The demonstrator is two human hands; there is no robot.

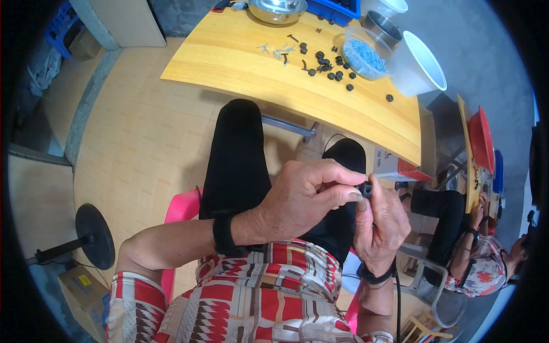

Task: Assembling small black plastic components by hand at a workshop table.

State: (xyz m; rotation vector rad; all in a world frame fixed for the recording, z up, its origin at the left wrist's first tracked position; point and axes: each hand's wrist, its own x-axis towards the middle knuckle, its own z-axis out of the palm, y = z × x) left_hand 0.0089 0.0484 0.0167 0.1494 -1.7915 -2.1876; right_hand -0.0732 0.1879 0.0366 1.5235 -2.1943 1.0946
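Over my lap, both hands meet around a small black part (367, 188) with a round opening. My left hand (309, 188) reaches across from the left, its thumb and forefinger pinched at the part's left side. On the other side, my right hand (380, 220) grips the part between thumb and fingers. My fingers cover much of the part, and anything thinner between the left fingertips is hidden. Similar small black pieces (323, 59) lie scattered on the wooden table (240, 54) in front of me, beside several pale thin pieces (280, 52).
A clear bowl of blue bits (366, 56), a white bucket (416, 66), a metal bowl (278, 10) and a blue tray (337, 12) stand on the table. At the right, another person (480, 257) sits by a second table with a red basin (481, 139). A black round-based stand (94, 236) is at left.
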